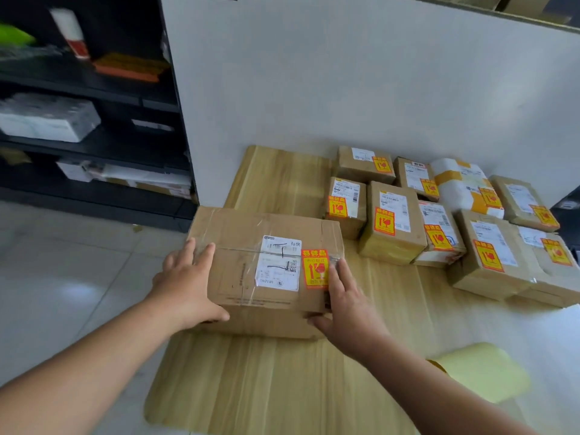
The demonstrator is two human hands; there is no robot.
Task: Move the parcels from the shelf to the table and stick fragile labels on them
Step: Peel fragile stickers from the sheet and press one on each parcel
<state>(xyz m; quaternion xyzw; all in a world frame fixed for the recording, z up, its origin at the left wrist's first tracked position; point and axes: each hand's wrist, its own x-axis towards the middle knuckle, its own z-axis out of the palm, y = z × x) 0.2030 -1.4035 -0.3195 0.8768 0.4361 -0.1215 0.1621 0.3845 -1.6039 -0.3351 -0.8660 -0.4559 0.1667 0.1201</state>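
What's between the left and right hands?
The big cardboard parcel, fragile label on top; left hand on its left end, right hand on its right. Head view.

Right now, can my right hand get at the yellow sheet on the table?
Probably yes. The yellow sheet lies uncovered beside that forearm, nothing between; but the right hand presses on the big box and must leave it first.

Left hand (185,285), right hand (346,298) press labelled parcel (248,230) on table (282,378).
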